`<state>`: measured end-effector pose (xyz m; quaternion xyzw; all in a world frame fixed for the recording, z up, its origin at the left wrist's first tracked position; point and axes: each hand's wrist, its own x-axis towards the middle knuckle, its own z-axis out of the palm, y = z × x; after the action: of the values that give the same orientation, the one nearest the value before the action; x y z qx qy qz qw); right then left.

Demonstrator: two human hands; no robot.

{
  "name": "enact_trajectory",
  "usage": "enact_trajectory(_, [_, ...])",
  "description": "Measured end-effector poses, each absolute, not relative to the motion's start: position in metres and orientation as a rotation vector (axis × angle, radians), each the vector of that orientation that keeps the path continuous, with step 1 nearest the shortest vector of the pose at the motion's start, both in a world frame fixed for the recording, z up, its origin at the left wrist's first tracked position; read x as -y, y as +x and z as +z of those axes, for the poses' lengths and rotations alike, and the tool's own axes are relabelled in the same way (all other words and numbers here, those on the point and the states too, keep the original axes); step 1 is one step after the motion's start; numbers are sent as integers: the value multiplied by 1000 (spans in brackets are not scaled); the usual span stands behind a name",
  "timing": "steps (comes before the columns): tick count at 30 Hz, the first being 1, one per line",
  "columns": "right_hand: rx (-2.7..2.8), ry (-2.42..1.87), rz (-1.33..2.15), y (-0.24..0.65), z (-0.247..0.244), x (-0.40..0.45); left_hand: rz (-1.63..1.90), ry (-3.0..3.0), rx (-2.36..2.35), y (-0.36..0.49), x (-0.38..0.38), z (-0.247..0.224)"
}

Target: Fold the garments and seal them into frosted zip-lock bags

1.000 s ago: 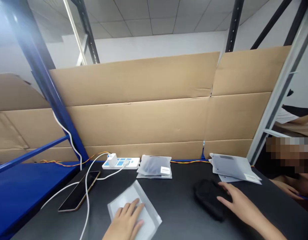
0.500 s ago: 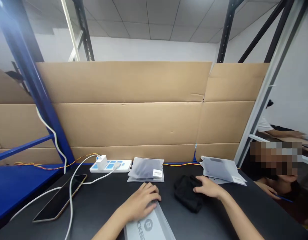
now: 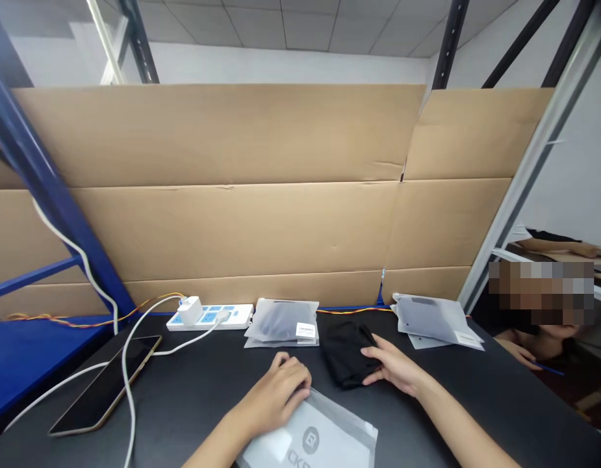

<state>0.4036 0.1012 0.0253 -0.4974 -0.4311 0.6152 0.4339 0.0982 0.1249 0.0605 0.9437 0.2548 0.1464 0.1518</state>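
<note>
At the table's front middle lies a frosted plastic zip bag [image 3: 324, 439] with a round logo and dark lettering. My left hand [image 3: 281, 396] is closed on its upper left edge, fingers curled. To the right, my right hand [image 3: 390, 364] grips a folded black cloth [image 3: 346, 354] by its right side, thumb on top. The cloth's exact kind cannot be made out. Behind the cloth, to its left, rests a stack of packed zip bags [image 3: 283, 320] with a white label. Another stack of bags [image 3: 434, 318] lies to the right rear.
A white power strip [image 3: 239, 316] with plugs sits at the back left. A phone [image 3: 105, 387] lies on the left, a white cable [image 3: 127, 370] looping over it. Cardboard panels [image 3: 246, 227] stand behind the black table [image 3: 193, 377]. At the far right is another person [image 3: 524, 351].
My right hand has shifted the black cloth leftward and back, and it looks flatter. The bag under my left hand has turned, its right corner swinging outward. The camera view has tilted slightly down.
</note>
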Motion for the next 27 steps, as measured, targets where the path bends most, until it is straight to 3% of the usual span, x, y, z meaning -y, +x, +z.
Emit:
enact_trajectory(9, [978,-1013,1702,379,27,-95,386,2628,-882,102,-122,54])
enact_trajectory(22, [1236,-1165,1610,388,37,-88,314,2401,-897,105,-116,53])
enact_trajectory(27, [1323,-1126,1757,394,43,-84,374,2387,-958,104,-120,52])
